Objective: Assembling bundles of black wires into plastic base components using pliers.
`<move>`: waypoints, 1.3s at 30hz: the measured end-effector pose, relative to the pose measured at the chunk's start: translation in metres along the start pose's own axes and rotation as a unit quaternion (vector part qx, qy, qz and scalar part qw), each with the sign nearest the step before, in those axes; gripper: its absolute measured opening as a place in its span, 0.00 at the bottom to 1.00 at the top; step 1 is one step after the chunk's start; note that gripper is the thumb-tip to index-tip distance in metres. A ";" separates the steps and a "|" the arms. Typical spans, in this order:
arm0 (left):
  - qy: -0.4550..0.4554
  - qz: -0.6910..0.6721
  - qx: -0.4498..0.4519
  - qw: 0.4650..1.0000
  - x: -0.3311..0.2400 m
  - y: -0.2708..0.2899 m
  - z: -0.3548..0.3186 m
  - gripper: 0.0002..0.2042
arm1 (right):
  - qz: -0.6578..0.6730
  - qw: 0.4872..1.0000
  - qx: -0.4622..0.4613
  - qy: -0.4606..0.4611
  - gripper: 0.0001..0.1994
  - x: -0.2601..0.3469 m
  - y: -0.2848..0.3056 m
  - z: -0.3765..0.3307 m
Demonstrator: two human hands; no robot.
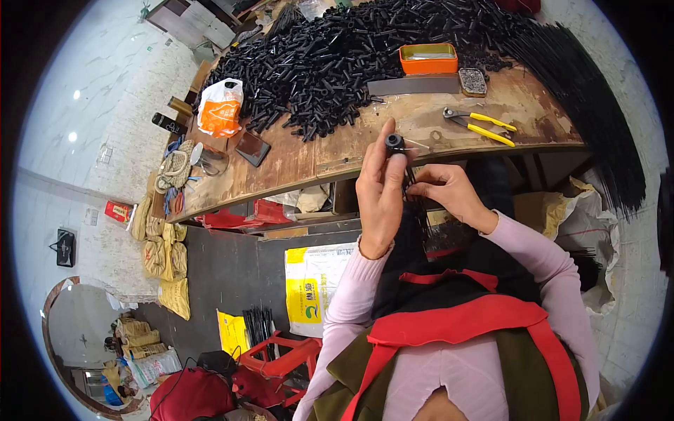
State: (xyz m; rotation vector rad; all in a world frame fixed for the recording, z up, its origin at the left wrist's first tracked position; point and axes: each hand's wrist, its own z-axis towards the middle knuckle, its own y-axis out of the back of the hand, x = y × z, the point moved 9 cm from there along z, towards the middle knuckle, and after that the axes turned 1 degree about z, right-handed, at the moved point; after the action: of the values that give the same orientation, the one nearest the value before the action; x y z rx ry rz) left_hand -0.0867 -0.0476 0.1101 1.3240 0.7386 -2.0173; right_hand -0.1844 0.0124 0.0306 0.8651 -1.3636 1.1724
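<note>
My left hand (380, 198) is raised at the table's front edge, its fingers closed on a short black tube piece (394, 143) whose round, hollow end faces up. A thin, pale pin-like piece (419, 144) sticks out beside the tube toward the right. Just below and to the right, my right hand (455, 197) has its thumb and forefinger pinched at thin black strands (423, 217) that hang down over my lap. What exactly lies between those fingertips is too small to make out.
On the wooden table (302, 158) lies a large heap of black tube pieces (337, 67). Nearby are yellow-handled pincers (484, 126), an orange tin (428, 59), a small box of metal bits (472, 82), a phone (253, 149) and long black rods (590, 98). A red stool (288, 358) stands at lower left.
</note>
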 end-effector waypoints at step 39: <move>0.085 0.064 0.159 0.982 0.010 -0.021 -0.019 0.07 | -0.632 0.755 -0.073 0.159 0.20 0.040 0.163 0.025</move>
State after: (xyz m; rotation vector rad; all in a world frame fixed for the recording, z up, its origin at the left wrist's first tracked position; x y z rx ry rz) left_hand -0.0940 -0.0216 0.0966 1.6972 0.3993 -1.9925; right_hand -0.3525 0.0337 0.0432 1.0997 -0.3228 0.0971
